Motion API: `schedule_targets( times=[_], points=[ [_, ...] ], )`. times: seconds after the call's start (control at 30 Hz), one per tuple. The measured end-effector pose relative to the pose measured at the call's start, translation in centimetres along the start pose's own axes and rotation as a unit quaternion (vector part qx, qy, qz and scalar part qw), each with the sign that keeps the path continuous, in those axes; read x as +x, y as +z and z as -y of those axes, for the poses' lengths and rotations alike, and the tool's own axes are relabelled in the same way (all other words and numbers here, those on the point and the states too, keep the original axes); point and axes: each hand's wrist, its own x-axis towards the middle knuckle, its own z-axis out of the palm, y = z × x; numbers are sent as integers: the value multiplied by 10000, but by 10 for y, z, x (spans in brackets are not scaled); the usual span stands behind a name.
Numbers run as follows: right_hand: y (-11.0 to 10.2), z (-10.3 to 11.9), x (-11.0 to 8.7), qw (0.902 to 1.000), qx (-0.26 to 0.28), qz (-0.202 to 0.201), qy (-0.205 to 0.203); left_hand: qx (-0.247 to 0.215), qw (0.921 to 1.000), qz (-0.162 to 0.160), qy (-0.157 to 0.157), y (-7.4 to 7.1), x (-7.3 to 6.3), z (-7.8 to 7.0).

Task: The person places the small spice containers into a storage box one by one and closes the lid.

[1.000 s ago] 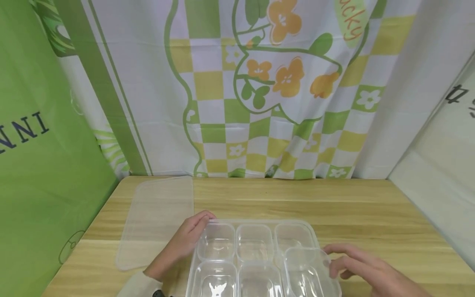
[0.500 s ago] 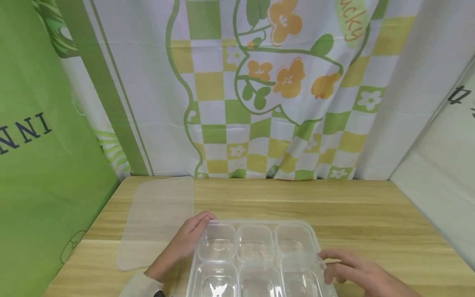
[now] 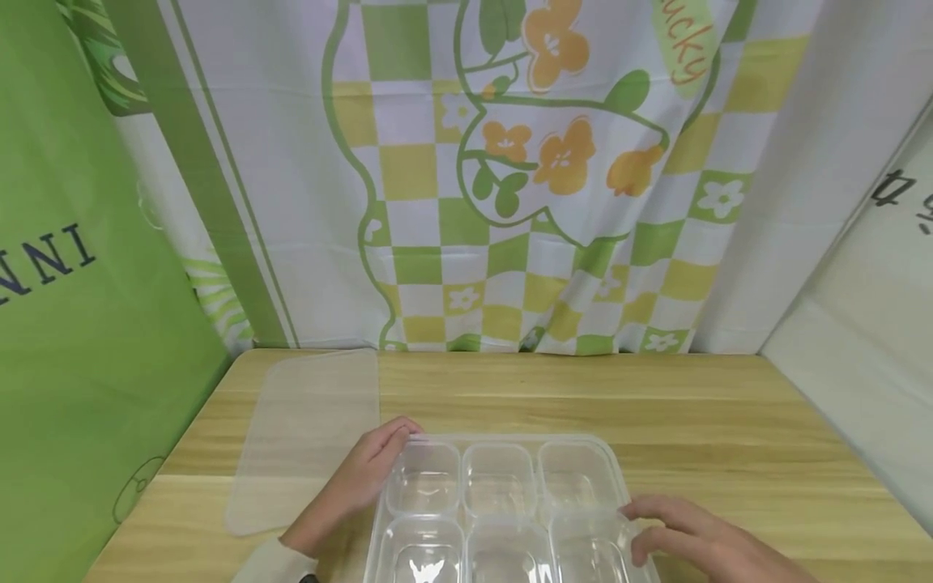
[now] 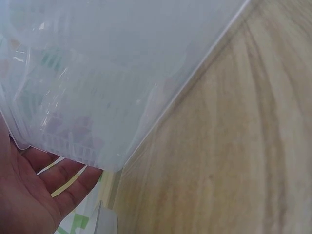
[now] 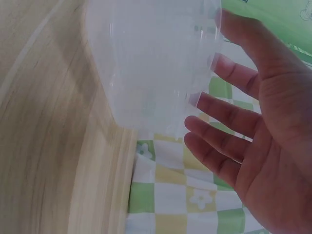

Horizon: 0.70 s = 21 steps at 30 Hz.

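Note:
A clear plastic storage container (image 3: 503, 437) stands on the table at the lower middle of the head view, with small clear boxes in two rows inside it. My left hand (image 3: 364, 468) holds its far left corner; in the left wrist view the fingers (image 4: 68, 175) lie along the outer wall. My right hand (image 3: 696, 534) is at the container's right side, fingertips right at the rim beside the front right box (image 3: 586, 551). In the right wrist view those fingers (image 5: 229, 109) are spread and fairly straight against the frosted wall (image 5: 151, 73).
A flat translucent lid (image 3: 306, 437) lies on the wooden table (image 3: 692, 405) to the left. A patterned curtain (image 3: 510, 202) hangs behind the table's back edge. Green cloth (image 3: 95, 364) hangs on the left and white cloth (image 3: 867, 340) on the right.
The front right box has shifted left and settled into line with the others in the container. My right hand has moved slightly left with it; the left hand has stayed on the corner.

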Motion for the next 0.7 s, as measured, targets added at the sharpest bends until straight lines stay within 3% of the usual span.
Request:
schedule_targets(
  times=[0.47, 0.7],
  points=[
    [-2, 5, -1, 9973, 56, 399, 616, 74, 9998, -100, -155, 1, 0, 2],
    [-4, 9, 3, 9920, 404, 724, 956, 112, 9997, -84, -178, 1, 1, 4]
  ],
)
